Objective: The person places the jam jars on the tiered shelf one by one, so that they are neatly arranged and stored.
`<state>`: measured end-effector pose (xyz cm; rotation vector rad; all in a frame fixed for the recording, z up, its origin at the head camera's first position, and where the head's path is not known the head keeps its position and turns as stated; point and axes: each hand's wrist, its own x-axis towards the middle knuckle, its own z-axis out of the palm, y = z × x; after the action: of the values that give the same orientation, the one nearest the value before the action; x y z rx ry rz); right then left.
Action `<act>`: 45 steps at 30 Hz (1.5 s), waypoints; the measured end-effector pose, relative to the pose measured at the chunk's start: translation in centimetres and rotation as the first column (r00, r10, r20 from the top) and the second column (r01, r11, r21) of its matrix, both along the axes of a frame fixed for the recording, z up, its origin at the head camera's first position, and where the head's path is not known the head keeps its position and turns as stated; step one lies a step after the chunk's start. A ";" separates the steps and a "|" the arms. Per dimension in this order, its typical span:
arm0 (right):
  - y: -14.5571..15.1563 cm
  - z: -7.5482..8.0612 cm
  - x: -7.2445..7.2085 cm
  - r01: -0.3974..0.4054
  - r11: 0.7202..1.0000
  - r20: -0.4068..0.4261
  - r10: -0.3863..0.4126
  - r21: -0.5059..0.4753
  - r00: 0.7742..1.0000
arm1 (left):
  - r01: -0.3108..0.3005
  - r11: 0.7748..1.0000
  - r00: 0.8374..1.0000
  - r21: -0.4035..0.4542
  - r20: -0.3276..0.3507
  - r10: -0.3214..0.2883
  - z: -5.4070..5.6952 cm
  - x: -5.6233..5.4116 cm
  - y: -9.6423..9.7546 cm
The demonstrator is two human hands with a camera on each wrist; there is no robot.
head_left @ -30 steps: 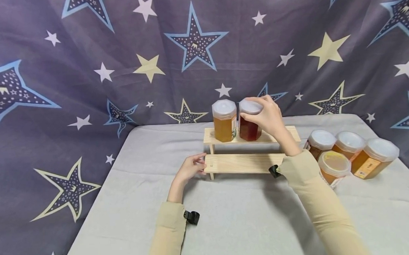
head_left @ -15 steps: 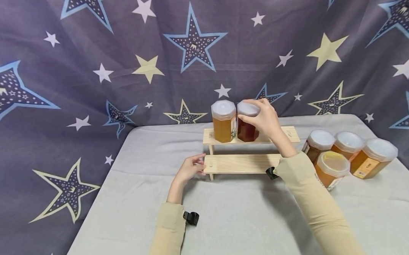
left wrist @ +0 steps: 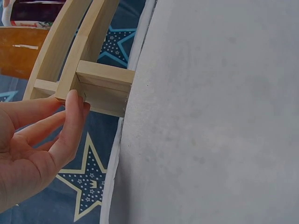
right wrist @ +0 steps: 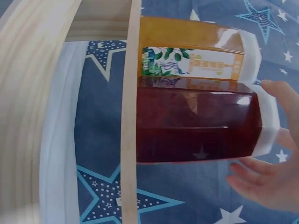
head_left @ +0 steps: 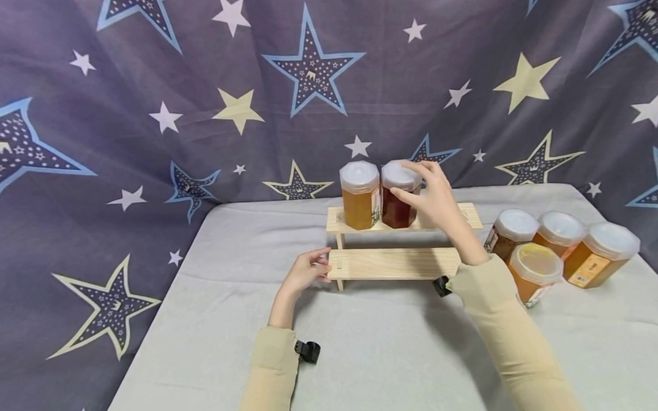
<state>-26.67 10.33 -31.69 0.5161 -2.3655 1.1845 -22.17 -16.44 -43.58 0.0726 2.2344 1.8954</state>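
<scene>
A two-tier wooden shelf (head_left: 389, 264) stands on the table. My left hand (head_left: 305, 271) pinches the left end of its lower board between thumb and fingers, seen close in the left wrist view (left wrist: 42, 140). On the upper board a dark red honey jar (head_left: 397, 205) with a white lid stands upright, close beside an amber honey jar (head_left: 359, 207). My right hand (head_left: 433, 195) is at the right side of the dark jar's lid, fingers spread and loosely bent. In the right wrist view, the right hand (right wrist: 275, 172) shows gaps from the jar; one fingertip is near its lid.
Several more honey jars stand at the right of the table: a brown one (head_left: 509, 231), an amber one (head_left: 556, 232), a larger one with an orange label (head_left: 601, 258) and a yellow-topped one (head_left: 536, 273). A star-patterned curtain (head_left: 201, 64) hangs behind the table (head_left: 368, 351).
The dark red jar has moved slightly left, closer to the amber jar. My right hand has then loosened from its lid and shifted right. The left hand stays put.
</scene>
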 end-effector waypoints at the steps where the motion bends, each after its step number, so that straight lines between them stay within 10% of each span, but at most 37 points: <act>1: 0.1 0.0 0.3 0.003 1.000 -0.005 -0.003 -0.008 1.000 | -0.002 1.000 1.000 0.003 0.000 0.002 0.0 0.0 0.0; 18: 2.6 0.1 3.2 0.014 0.998 -0.055 -0.018 -0.067 0.998 | 0.002 1.000 1.000 0.004 0.004 -0.002 0.5 0.2 0.0; 34: 5.9 -0.4 5.2 0.000 0.998 0.013 0.000 0.061 1.000 | -0.016 1.000 1.000 -0.014 0.010 0.016 -0.2 -0.2 -0.1; 45: 8.4 -1.2 6.7 -0.020 0.985 0.090 0.004 0.170 0.996 | 0.024 1.000 1.000 -0.009 0.002 -0.024 1.7 0.8 0.2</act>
<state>-19.99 18.74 -32.91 0.5441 -2.5591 1.0345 -21.38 -16.23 -41.91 0.0958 2.2308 1.8728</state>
